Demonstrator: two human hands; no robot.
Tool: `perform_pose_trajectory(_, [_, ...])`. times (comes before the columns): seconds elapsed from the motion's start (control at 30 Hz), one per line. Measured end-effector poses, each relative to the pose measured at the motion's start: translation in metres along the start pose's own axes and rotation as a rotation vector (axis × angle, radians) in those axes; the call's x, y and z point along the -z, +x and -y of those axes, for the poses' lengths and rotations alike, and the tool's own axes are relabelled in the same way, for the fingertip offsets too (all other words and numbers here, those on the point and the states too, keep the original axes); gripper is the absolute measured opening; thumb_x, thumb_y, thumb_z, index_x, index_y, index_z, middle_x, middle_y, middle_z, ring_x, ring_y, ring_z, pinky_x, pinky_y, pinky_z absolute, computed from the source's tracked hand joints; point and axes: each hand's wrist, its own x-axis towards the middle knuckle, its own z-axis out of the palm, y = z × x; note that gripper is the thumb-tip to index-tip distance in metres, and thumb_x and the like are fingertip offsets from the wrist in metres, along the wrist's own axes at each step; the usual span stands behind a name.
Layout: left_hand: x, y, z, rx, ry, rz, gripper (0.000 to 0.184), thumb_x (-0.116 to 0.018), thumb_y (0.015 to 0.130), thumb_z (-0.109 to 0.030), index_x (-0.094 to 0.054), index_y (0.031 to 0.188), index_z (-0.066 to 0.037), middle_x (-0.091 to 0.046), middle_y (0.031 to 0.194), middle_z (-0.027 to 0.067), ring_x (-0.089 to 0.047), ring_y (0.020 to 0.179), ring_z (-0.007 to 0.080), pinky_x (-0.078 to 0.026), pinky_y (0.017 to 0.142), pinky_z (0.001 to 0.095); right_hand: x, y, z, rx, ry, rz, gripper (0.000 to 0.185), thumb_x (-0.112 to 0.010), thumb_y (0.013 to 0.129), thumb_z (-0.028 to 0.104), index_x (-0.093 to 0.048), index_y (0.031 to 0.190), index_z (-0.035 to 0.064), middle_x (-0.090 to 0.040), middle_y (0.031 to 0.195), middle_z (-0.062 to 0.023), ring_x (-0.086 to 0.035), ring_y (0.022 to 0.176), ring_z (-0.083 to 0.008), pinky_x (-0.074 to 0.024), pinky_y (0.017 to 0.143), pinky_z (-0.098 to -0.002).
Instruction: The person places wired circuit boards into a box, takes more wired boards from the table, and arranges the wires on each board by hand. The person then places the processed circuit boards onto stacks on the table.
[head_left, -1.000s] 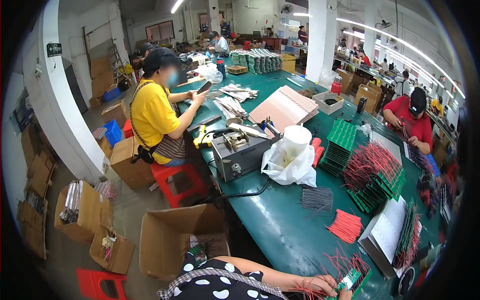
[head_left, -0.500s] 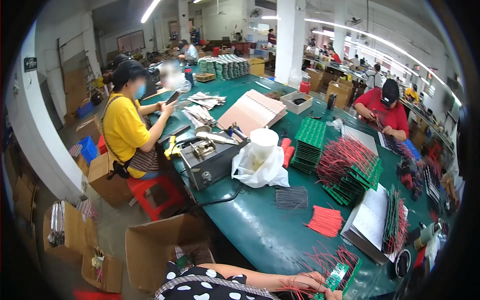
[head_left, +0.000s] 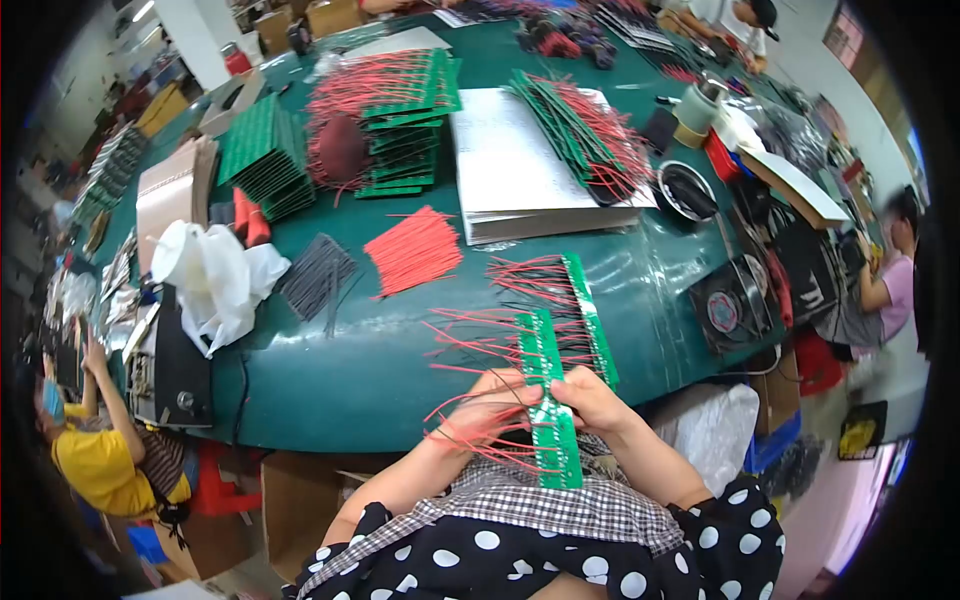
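Both my hands hold one long green circuit board (head_left: 556, 447) upright in front of my apron, with red wires sticking out to its left. My left hand (head_left: 490, 408) is closed on the board's left edge, among the wires. On the right edge my right hand (head_left: 592, 402) pinches the board with thumb and fingers. Just beyond lies a second green board (head_left: 592, 320) with red and dark wires. Past it on the green table (head_left: 330, 390) are a bundle of loose red wires (head_left: 413, 250) and a bundle of black wires (head_left: 318, 278).
Stacked wired boards (head_left: 405, 130), a white book (head_left: 505, 165) with wired boards on top, bare green boards (head_left: 265, 155), a white bag (head_left: 225, 285), a tape roll (head_left: 687, 190) and a black fan unit (head_left: 728, 305) surround the work spot. A person (head_left: 110, 460) in yellow sits at left.
The view has swung right and down, bringing both hands to the middle. The held board, earlier low at the right edge of the table, now shows whole and upright between my hands.
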Motion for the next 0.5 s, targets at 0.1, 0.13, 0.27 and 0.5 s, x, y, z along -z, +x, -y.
perform_pose_trajectory(0.1, [0.008,0.012,-0.016,-0.056,0.138,-0.070,0.015,-0.063,0.076,-0.013,-0.060,0.082,0.000,-0.062,0.079,0.0084,-0.059,0.067,0.0141,-0.048,0.058,0.0253,0.006,0.004,0.011,0.011,-0.001,0.045,0.035,-0.047,0.089,0.033,-0.058,0.081,0.0013,-0.052,0.062,0.0010,-0.040,0.048,-0.0033,-0.0288,0.042,-0.0192])
perform_pose_trajectory(0.13, [0.011,0.016,-0.025,-0.112,0.256,-0.127,0.012,-0.064,0.076,-0.012,-0.059,0.077,-0.001,-0.061,0.078,0.0070,-0.058,0.063,0.0126,-0.046,0.054,0.0242,0.001,0.002,0.021,0.044,-0.200,0.036,0.032,-0.049,0.088,0.031,-0.058,0.086,0.0004,-0.053,0.068,0.0009,-0.043,0.056,-0.0032,-0.0325,0.048,-0.0197])
perform_pose_trajectory(0.27, [0.005,0.009,-0.045,-0.281,0.314,-0.121,0.020,-0.059,0.080,-0.011,-0.054,0.096,0.001,-0.061,0.088,0.0109,-0.060,0.073,0.0159,-0.049,0.059,0.0248,0.003,-0.003,0.031,0.015,-0.425,0.102,0.028,-0.053,0.087,0.026,-0.057,0.097,0.0004,-0.055,0.077,0.0024,-0.042,0.069,-0.0033,-0.0364,0.059,-0.0209])
perform_pose_trajectory(0.5, [0.023,0.011,-0.009,-0.147,0.311,0.024,0.030,-0.054,0.083,-0.015,-0.049,0.107,0.003,-0.058,0.093,0.0112,-0.059,0.079,0.0171,-0.049,0.070,0.0272,0.001,0.002,0.028,0.098,-0.343,-0.157,0.032,-0.042,0.091,0.030,-0.057,0.099,0.0027,-0.053,0.071,0.0029,-0.042,0.056,-0.0025,-0.0335,0.047,-0.0192])
